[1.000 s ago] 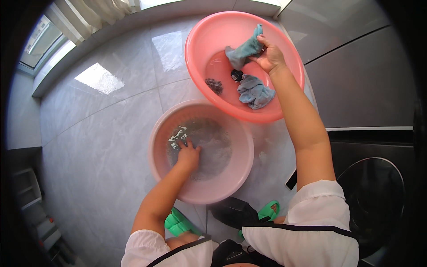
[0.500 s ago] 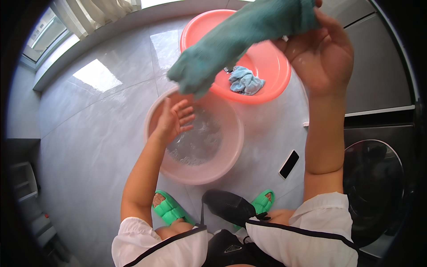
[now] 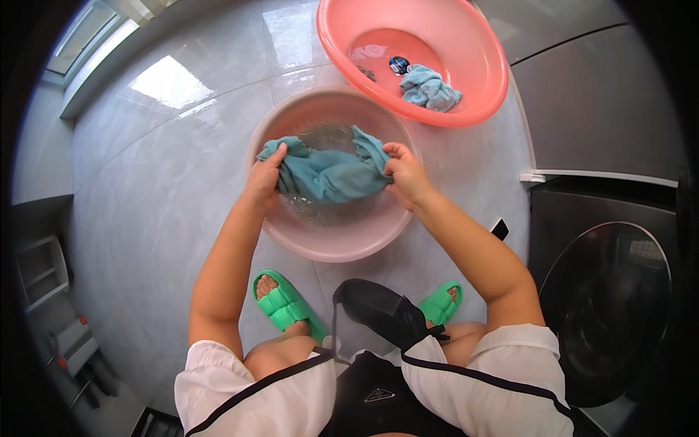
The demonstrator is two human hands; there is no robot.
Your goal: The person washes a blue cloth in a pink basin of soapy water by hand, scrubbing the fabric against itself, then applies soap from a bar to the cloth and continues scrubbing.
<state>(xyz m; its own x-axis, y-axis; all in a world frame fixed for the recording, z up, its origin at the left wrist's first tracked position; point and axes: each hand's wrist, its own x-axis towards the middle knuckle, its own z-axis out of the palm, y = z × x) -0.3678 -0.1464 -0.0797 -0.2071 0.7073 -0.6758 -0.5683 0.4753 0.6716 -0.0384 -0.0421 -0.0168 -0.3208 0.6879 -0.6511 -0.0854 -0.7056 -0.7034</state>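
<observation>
- Altogether, one tiled floor is seen, its widest stretch spread left of the basins, where most room for moving is left.
- One round dark appliance door is seen at far right, well apart from the hands.
- Two basins are counted: a coral basin and a pale pink basin, the latter's far edge overlapped by the former's rim.
- One teal cloth is held spread above the pale pink basin; whether water is touched cannot be told.
- Two hands are filled: the cloth's left end is gripped by the left hand, its right end by the right hand, each over a side rim.
- Two green slippers are worn, below the near rim.
- One blue cloth is contained in the coral basin.
- One phone is partly hidden by the right forearm.
</observation>
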